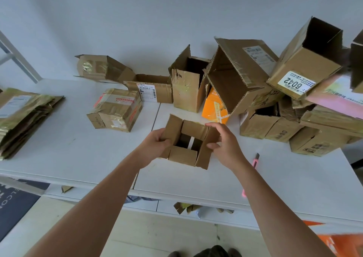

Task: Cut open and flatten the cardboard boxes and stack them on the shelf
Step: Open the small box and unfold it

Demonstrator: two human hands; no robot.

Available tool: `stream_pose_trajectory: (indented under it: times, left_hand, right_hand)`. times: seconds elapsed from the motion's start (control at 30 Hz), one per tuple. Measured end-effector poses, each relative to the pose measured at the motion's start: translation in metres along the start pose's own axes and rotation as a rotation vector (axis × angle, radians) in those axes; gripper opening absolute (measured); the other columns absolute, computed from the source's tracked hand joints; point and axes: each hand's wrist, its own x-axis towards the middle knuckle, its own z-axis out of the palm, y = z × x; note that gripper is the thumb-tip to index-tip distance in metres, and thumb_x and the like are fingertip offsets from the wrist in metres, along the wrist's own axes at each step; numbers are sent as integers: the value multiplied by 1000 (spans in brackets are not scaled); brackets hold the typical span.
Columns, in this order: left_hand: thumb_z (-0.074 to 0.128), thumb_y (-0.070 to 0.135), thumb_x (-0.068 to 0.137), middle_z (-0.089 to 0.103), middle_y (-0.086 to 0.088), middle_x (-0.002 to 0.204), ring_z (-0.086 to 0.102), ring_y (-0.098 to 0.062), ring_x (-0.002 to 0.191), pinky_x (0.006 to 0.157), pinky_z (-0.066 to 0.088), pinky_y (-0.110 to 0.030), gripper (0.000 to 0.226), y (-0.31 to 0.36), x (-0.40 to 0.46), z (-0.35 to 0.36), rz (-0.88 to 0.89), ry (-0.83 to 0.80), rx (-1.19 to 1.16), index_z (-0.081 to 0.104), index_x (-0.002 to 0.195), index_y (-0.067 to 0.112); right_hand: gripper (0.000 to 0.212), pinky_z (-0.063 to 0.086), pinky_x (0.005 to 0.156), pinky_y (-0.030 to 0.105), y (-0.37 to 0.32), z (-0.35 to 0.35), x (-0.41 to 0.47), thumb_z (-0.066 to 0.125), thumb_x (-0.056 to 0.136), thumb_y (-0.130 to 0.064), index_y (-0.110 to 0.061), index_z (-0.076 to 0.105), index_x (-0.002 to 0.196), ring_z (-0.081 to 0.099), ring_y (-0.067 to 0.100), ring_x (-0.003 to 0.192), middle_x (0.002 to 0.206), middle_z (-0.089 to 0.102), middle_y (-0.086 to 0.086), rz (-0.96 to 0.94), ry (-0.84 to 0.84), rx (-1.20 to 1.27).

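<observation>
A small brown cardboard box [184, 154] with its four top flaps spread open is held just above the white table [78, 148]. My left hand [155, 145] grips its left flap. My right hand [224, 143] grips its right flap with the thumb curled over the edge. A strip of white tape shows inside on the box bottom. A pink utility knife [255, 160] lies on the table just right of my right forearm, partly hidden by it. A stack of flattened boxes [21, 117] lies at the table's left end.
Several unflattened boxes stand at the back: a taped one [115, 109], a low open one [151, 88], a tall one [186, 84], an orange carton [215, 107], and a pile [294, 84] at right. Cardboard scraps [186, 207] lie below the table edge.
</observation>
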Motion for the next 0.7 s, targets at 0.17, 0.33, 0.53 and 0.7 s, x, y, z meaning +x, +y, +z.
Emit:
stream_pose_trajectory:
  times: [0.17, 0.33, 0.53, 0.7]
  left_hand:
    - [51, -8, 94, 75, 4, 83, 71, -18, 76, 67, 55, -31, 39, 18, 4, 1, 148, 67, 23, 68, 103, 26]
    - [68, 12, 89, 70, 3, 66, 60, -13, 58, 63, 49, -27, 20, 23, 8, 21, 208, 69, 189, 74, 105, 22]
    - [78, 12, 82, 76, -11, 90, 71, -26, 90, 88, 55, -40, 32, -5, 11, 40, -27, 101, 27, 70, 111, 21]
    - [81, 10, 79, 77, 2, 82, 71, -13, 86, 83, 55, -30, 38, -14, 18, 48, -7, 116, -8, 68, 113, 21]
  right_hand:
    - [55, 44, 88, 22, -2, 11, -8, 73, 80, -1, -16, 48, 126, 50, 18, 121, 129, 54, 2, -11, 62, -209]
    - [47, 39, 66, 3, 15, 36, -24, 75, 84, -23, -13, 48, 121, 56, 7, 98, 106, 56, -7, 214, 87, 21]
    - [57, 50, 94, 37, 44, 59, -38, 78, 73, -52, -15, 61, 113, 60, 22, 110, 108, 67, -2, 341, 134, -132]
    - [61, 52, 89, 35, 43, 57, -31, 81, 75, -30, -16, 54, 128, 60, 16, 108, 114, 65, -4, 228, 157, -43]
